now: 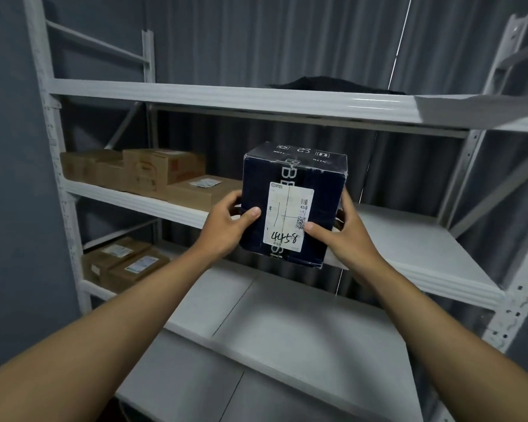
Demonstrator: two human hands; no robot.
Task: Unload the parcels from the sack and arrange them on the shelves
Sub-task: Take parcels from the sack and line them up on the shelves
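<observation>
A dark blue parcel box (pixel 293 178) with a white shipping label marked 4458 is held up in front of the middle shelf (pixel 424 254) of a white metal rack. My left hand (pixel 226 226) grips its lower left side with the thumb on the front face. On the opposite lower edge my right hand (pixel 345 236) grips it, thumb on the label's corner. The box tilts slightly toward me. The sack is not in view.
Several brown cardboard parcels (pixel 153 175) sit on the left part of the middle shelf. Two more brown parcels (pixel 122 263) lie on the lower shelf (pixel 302 330) at the left. A dark object (pixel 333 85) lies on the top shelf. Grey curtain behind.
</observation>
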